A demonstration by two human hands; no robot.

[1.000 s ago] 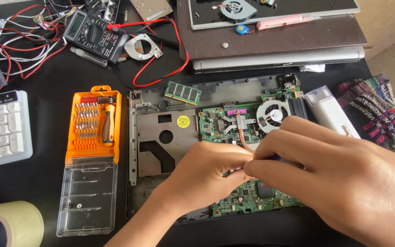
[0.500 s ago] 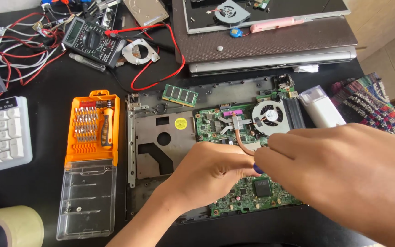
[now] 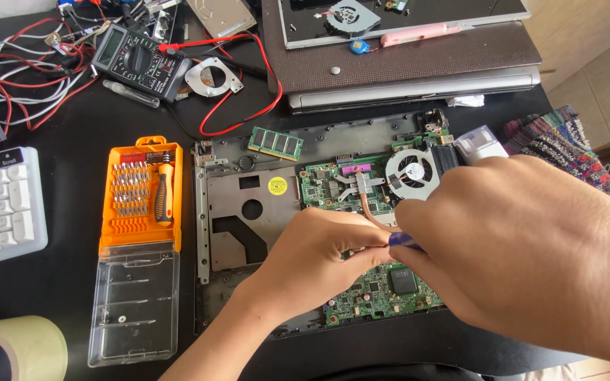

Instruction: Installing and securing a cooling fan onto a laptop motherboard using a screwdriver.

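While both hands meet over the green motherboard (image 3: 383, 289) in the opened laptop base (image 3: 248, 212), we see the right hand (image 3: 524, 247) pinching a small tool with a blue handle (image 3: 402, 240), its tip hidden. The left hand (image 3: 319, 261) rests curled on the board just beside it; whether it holds anything we cannot tell. A round fan (image 3: 411, 173) sits above the hands, and an orange screwdriver set (image 3: 141, 194) lies well to the left on the black table (image 3: 65, 282).

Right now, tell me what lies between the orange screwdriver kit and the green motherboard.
In the head view, the grey laptop base frame with a round yellow sticker lies between the orange screwdriver kit and the green motherboard.
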